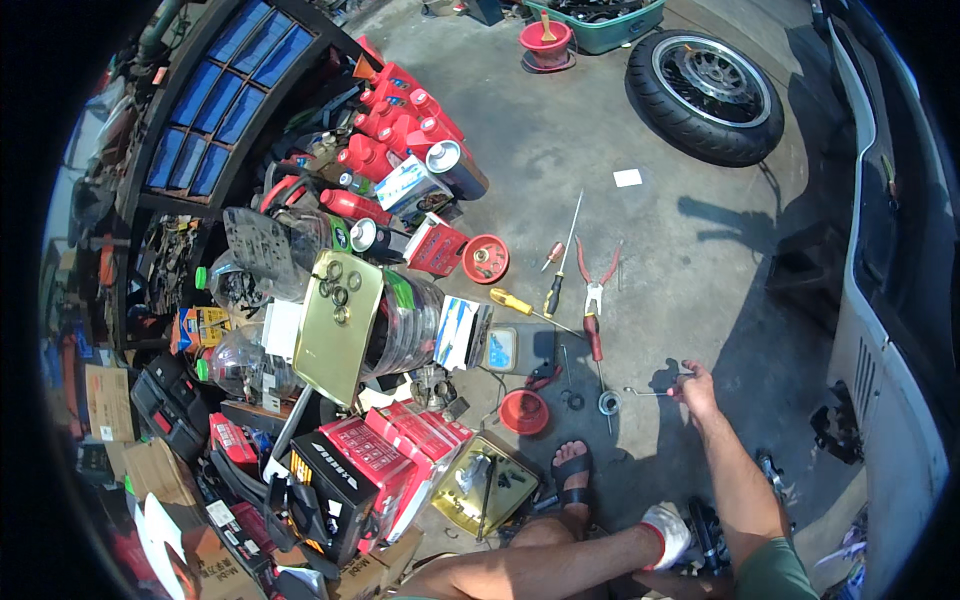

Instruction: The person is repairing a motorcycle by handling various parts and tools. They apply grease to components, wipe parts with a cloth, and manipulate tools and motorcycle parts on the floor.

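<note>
floor: sunlit grey concrete (660, 240)
right hand (693, 388): bare, fingers closed round a thin metal rod (652, 392)
rod: points nine o'clock, near a metal ring (609, 411)
left hand (668, 535): white-gloved, six o'clock from the right; fingers, i can't tell
red-handled pliers (595, 292): eleven o'clock from the right hand

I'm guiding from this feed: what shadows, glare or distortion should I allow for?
Head view: sunlit floor carries sharp-edged shadows, one beside the right hand; the white card looks washed out; the blue-paned frame bows near the dark rim.
</note>
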Available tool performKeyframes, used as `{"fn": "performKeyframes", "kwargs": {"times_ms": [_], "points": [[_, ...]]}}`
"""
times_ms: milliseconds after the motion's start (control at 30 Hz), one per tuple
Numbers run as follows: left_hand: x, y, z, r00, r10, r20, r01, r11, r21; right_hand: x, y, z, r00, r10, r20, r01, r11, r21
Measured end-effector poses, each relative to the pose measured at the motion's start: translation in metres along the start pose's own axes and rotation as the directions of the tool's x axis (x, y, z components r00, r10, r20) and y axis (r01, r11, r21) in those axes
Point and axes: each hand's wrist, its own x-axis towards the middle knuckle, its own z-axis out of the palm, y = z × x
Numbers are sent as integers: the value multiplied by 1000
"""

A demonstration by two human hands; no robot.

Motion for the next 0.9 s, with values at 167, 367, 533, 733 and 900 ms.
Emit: {"fn": "performKeyframes", "kwargs": {"times_ms": [167,367,533,733,900], "points": [[-51,9,-44,998,7,55,2,987,-160,-57,-6,-5,991,65,-121,-56,996,73],[-65,14,37,977,-147,-152,87,935,-343,-167,-47,-2,972,118,-204,-87,984,153],[-137,7,32,889,-281,-363,72,866,-494,-268,-88,-14,968,80,-238,-50,990,129],[-259,-23,-13,624,-569,-536,130,751,-647,-371,-125,-24,972,79,-221,-51,990,132],[-364,-20,-34,488,-817,-309,414,528,-742,-420,-149,-46,971,6,-241,12,997,74]]}}
